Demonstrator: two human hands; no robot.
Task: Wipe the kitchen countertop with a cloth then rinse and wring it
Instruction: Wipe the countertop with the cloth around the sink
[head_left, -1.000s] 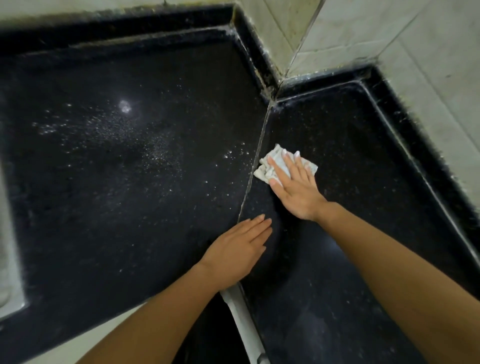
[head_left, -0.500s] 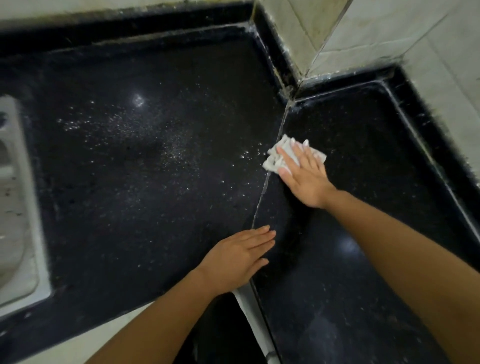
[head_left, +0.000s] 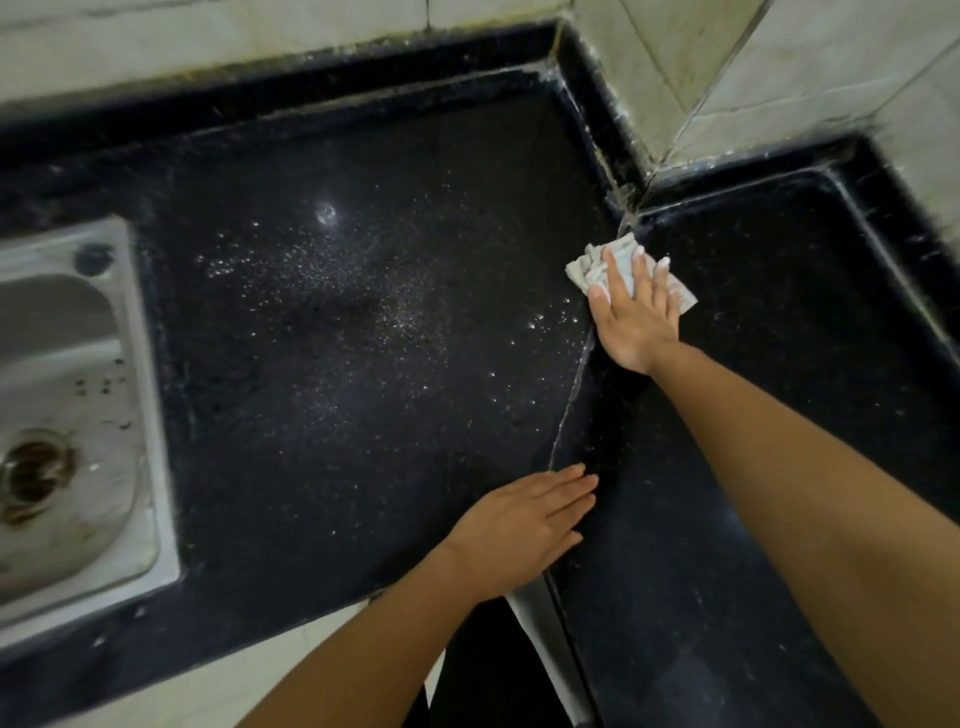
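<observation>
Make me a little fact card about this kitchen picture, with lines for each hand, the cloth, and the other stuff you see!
right hand: fingers straight, pressing the cloth down
left hand: flat on the countertop, holding nothing
cloth: pale, crumpled, lying over the seam near the back corner
countertop: black and shiny
droplets: bright specks scattered to the left of the cloth
seam: thin line running between the two hands
sink: metal, at the left edge, with a brownish drain
wall: pale tiles behind the countertop
</observation>
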